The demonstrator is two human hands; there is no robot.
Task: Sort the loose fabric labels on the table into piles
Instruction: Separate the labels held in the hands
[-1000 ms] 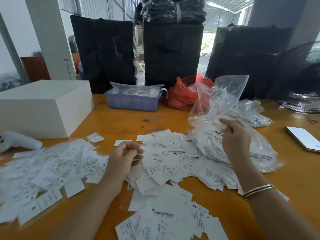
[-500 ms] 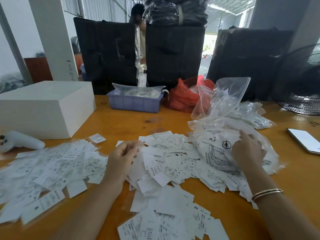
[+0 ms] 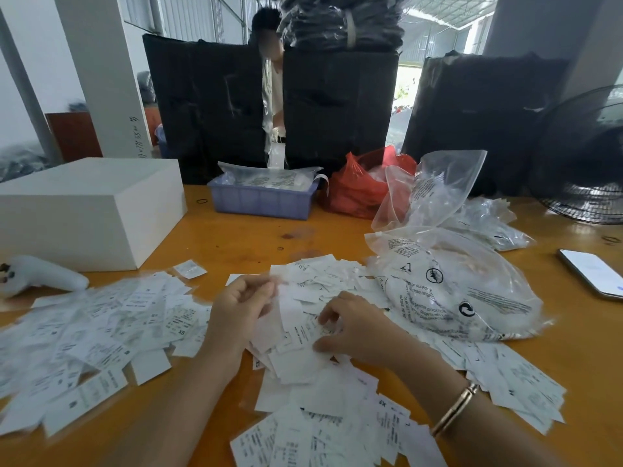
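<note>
White fabric labels cover the orange table point(image 3: 236, 237) in loose heaps: a spread pile on the left point(image 3: 84, 332), a middle heap point(image 3: 323, 274) and a near heap point(image 3: 320, 433). My left hand point(image 3: 241, 306) hovers over the middle heap with curled fingers and holds a white label point(image 3: 290, 310) that hangs from its fingertips, blurred. My right hand point(image 3: 357, 330), with a bracelet on the wrist, rests on the middle heap and pinches a label between thumb and fingers. A clear printed plastic bag point(image 3: 455, 298) with more labels lies just right of it.
A white box point(image 3: 91, 210) and a white handheld device point(image 3: 40, 274) stand at the left. Behind are a blue tray point(image 3: 263, 200), a red bag point(image 3: 354, 190) and black bundles with a person between them. A phone point(image 3: 590, 273) and a fan point(image 3: 586, 156) are at the right.
My right hand has left the plastic bag and come down leftward onto the middle heap. My left hand has stayed in about the same place.
</note>
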